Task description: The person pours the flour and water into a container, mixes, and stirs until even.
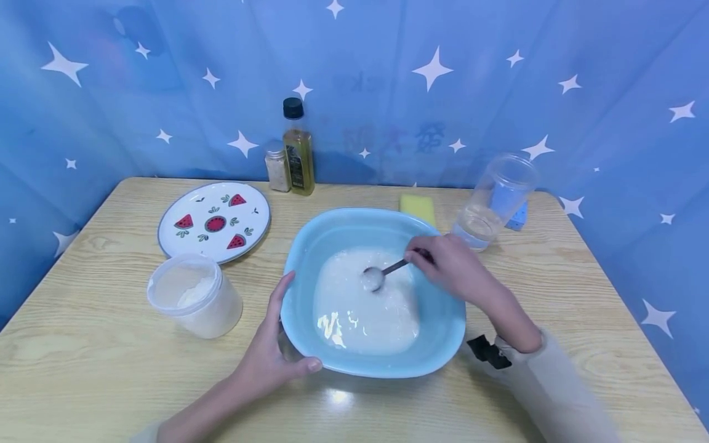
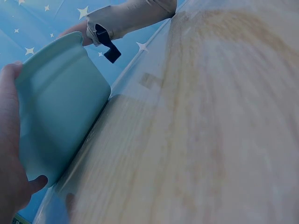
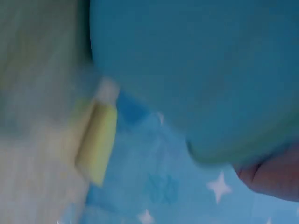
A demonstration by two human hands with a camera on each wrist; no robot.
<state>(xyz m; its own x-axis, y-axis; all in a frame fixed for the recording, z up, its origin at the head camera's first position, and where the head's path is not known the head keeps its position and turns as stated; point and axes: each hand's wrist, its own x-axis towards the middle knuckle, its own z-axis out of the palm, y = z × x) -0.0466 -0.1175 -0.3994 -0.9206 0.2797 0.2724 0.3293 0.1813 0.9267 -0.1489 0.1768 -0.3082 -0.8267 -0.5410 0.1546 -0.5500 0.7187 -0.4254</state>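
Observation:
A light blue basin [image 1: 376, 365] holds a milky white liquid [image 1: 354, 314]. My left hand [image 1: 266, 351] lies spread against its left side, thumb and fingers fairly straight, touching the wall and front rim. In the left wrist view that hand [image 2: 9, 140] rests along the basin's outer wall [image 2: 65, 102]. My right hand [image 1: 451, 267] pinches the dark handle of a small spoon [image 1: 396, 266] over the right rim. White matter fills the spoon's bowl, which sits at the liquid's surface. The right wrist view is blurred and shows only part of the right hand [image 3: 271, 175].
Left of the basin stands an open plastic tub [image 1: 213, 307] with white powder, before a watermelon-patterned plate [image 1: 252, 209]. Behind are a small jar [image 1: 277, 169] and an oil bottle [image 1: 299, 157]. A yellow sponge [image 1: 418, 208], a clear cup with liquid [image 1: 482, 224] and a blue item [image 1: 517, 218] stand at back right.

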